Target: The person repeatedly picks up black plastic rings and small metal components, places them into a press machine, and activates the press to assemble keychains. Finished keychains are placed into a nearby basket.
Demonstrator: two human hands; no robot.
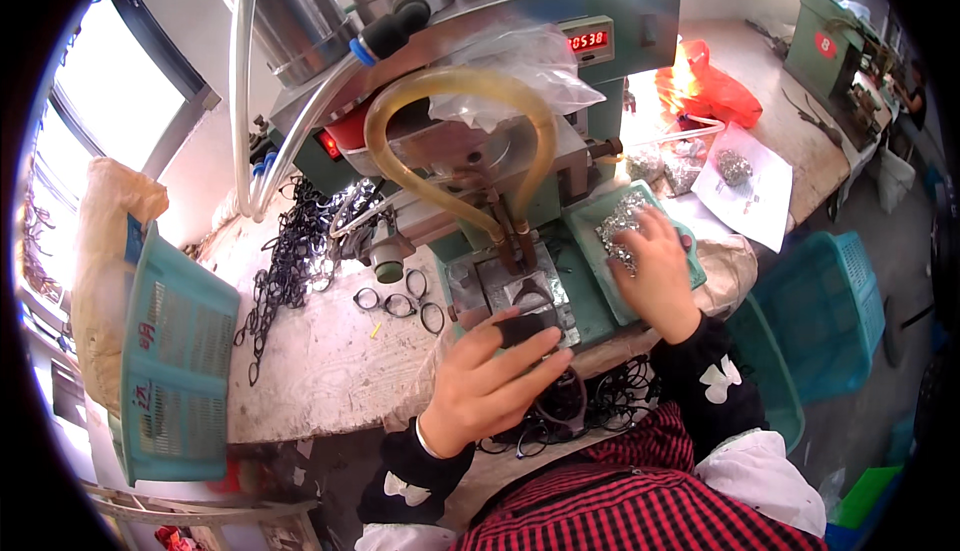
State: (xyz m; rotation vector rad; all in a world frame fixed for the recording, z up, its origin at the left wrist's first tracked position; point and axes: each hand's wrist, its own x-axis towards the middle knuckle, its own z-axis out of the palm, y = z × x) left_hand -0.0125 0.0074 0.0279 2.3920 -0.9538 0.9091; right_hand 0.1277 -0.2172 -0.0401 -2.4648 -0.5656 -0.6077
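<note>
My left hand is at the front of the press, with a black cover on one finger. Its thumb and fingertips hold the near end of a black ring-shaped part on the metal fixture; the exact grip is partly hidden. Above the fixture, the press's dark tool tips stand just behind the part. My right hand reaches over the green tray, fingers bent and apart at a heap of small shiny metal pieces. No piece shows clearly between them.
Several black rings lie on the worktable left of the fixture, near a tangled black heap. More black parts rest before my lap. Teal baskets stand left and right. A yellowish hose loops across the press.
</note>
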